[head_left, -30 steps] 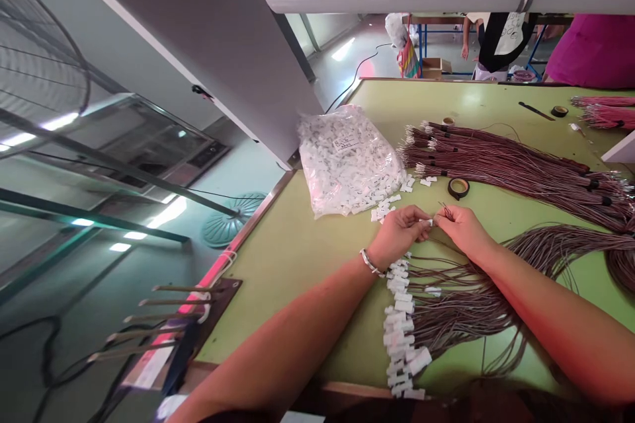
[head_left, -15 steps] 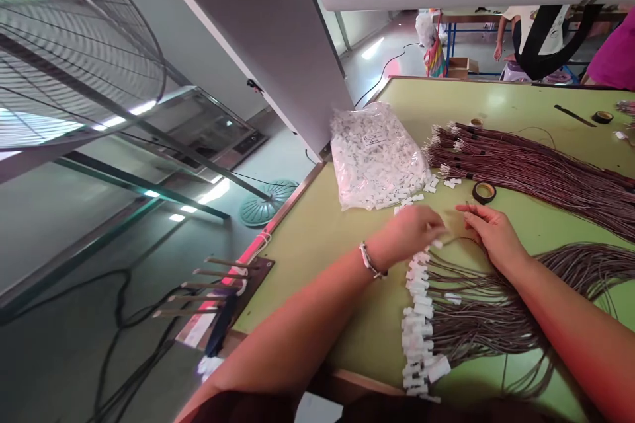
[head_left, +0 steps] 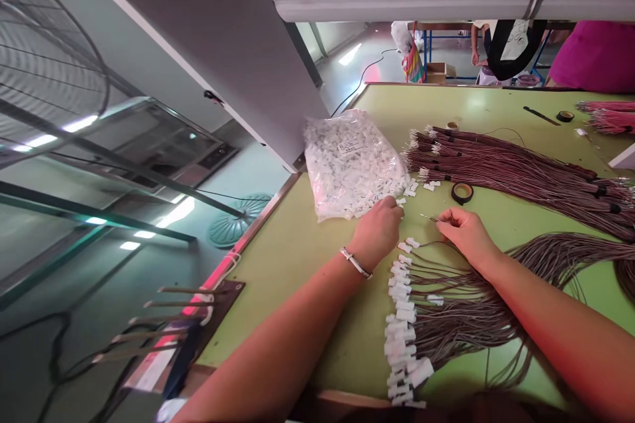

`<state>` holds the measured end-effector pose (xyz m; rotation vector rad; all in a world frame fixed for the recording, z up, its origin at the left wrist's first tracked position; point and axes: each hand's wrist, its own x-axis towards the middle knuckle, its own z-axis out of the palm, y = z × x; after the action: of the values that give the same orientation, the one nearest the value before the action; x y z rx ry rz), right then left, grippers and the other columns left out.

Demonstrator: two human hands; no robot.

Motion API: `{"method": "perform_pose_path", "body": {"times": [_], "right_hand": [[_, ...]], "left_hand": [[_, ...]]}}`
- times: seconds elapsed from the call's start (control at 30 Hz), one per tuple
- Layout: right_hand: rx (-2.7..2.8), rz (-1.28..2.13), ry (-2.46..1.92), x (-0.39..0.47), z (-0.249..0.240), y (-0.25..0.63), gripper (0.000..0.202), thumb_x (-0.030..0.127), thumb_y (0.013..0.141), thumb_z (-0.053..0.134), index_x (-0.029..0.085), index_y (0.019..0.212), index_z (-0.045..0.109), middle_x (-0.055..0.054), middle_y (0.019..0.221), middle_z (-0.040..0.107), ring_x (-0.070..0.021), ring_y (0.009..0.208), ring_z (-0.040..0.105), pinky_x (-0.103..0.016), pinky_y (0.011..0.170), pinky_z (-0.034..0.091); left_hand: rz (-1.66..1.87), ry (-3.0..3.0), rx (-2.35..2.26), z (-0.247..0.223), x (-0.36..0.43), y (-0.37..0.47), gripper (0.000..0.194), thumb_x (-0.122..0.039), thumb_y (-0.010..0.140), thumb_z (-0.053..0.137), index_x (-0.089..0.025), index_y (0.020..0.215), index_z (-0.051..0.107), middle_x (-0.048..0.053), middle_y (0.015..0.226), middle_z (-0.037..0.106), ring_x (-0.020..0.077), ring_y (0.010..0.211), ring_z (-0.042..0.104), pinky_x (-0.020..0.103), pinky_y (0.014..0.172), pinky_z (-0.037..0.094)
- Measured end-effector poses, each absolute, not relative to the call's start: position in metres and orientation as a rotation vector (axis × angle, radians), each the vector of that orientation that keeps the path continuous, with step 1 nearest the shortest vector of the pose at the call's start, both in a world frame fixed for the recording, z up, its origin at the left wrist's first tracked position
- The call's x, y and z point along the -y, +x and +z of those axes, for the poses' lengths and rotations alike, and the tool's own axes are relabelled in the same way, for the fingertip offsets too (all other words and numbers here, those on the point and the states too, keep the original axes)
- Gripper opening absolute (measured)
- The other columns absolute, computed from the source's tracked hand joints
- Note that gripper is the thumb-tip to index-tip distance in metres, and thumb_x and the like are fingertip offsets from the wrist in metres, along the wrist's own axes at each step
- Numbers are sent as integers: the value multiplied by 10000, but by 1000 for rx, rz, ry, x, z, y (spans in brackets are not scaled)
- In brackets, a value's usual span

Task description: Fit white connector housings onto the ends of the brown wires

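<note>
Wires (head_left: 430,218) sit pinched in our right hand (head_left: 464,231) over the green table (head_left: 278,264). We hold our left hand (head_left: 378,225) curled beside loose connectors (head_left: 411,189) (whether it grips one, we cannot tell) near the plastic bag (head_left: 342,168).

Bright tabletop (head_left: 278,258), soft sheen at its far end, white glare on dimmer floor (head_left: 143,291), wide-angle stretch toward edges

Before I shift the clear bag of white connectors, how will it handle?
The bag is probably floppy: its film looks wrinkled. Unlikely to roll, lying broad and flattish. Might spill if tilted: loose connectors lie by its edge.
</note>
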<state>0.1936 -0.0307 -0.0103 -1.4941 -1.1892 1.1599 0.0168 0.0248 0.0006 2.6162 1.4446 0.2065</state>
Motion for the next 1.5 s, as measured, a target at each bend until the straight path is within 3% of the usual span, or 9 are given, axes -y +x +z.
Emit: {"method": "perform_pose_path", "body": {"times": [0.17, 0.27, 0.33, 0.5, 0.8, 0.97, 1.17, 1.37, 1.5], "right_hand": [[1204, 1107, -1442, 30, -15, 193, 115, 260, 625, 536, 183, 574, 468, 65, 523, 362, -80, 510, 299, -225, 494, 240], [1206, 1055, -1446, 30, -15, 194, 111, 251, 620, 521, 187, 564, 450, 63, 524, 345, -84, 516, 295, -227, 497, 243], [1223, 1027, -1455, 30, -14, 194, 104, 257, 626, 516, 187, 570, 464, 59, 524, 351, -88, 517, 302, -228, 497, 250], [1324, 936, -1507, 31, -14, 195, 99, 264, 652, 516, 186, 592, 504, 50, 516, 360, -95, 509, 306, -232, 486, 255], [1392, 878, -1572, 32, -12, 195, 91, 247, 642, 499, 191, 570, 489, 46, 503, 365, -96, 498, 298, -232, 476, 255], [1368, 876, -1612, 31, -15, 197, 80, 241, 641, 502, 193, 580, 486, 52, 504, 372, -92, 488, 302, -231, 476, 258], [1398, 860, -1582, 31, -17, 197, 77, 242, 644, 509, 188, 591, 523, 51, 499, 370, -96, 493, 309, -234, 478, 265], [1381, 939, -1502, 32, -13, 194, 141, 289, 687, 523, 167, 619, 546, 28, 554, 429, -101, 547, 362, -228, 517, 306], [1399, 935, -1511, 32, -14, 193, 210, 320, 709, 523, 175, 566, 472, 40, 532, 380, -89, 526, 318, -225, 496, 281]], "left_hand": [[634, 2417, -1314, 3, -28, 16, 215, -169, 833, 425, -158, 828, 640, 101, 1009, 571, 215, 954, 536, 354, 854, 442], [725, 1873, -1225, 9, -23, 19, 202, -228, 824, 466, -150, 905, 634, 67, 818, 605, 153, 704, 568, 308, 686, 477], [700, 1460, -1120, 10, -19, 22, 214, -264, 801, 516, -133, 911, 644, 36, 701, 582, 96, 542, 508, 249, 551, 442], [654, 970, -937, 9, -15, 28, 196, -246, 724, 645, -106, 859, 662, 15, 628, 568, 44, 513, 486, 170, 491, 367], [622, 914, -898, 8, -19, 24, 220, -305, 729, 680, -104, 710, 594, 24, 586, 612, 40, 443, 496, 155, 415, 343], [659, 818, -877, 10, -20, 24, 252, -322, 781, 636, -75, 731, 636, 52, 641, 632, 62, 518, 558, 190, 543, 469], [707, 861, -899, 1, -21, 24, 208, -224, 606, 780, -87, 710, 662, 40, 686, 653, 89, 617, 609, 243, 710, 502], [732, 1015, -959, -2, -21, 25, 212, -254, 569, 779, -105, 691, 690, 26, 619, 647, 95, 604, 587, 239, 670, 485], [755, 1217, -1001, -3, -18, 28, 189, -267, 610, 739, -114, 711, 695, 38, 628, 652, 114, 596, 574, 257, 633, 478]]}}
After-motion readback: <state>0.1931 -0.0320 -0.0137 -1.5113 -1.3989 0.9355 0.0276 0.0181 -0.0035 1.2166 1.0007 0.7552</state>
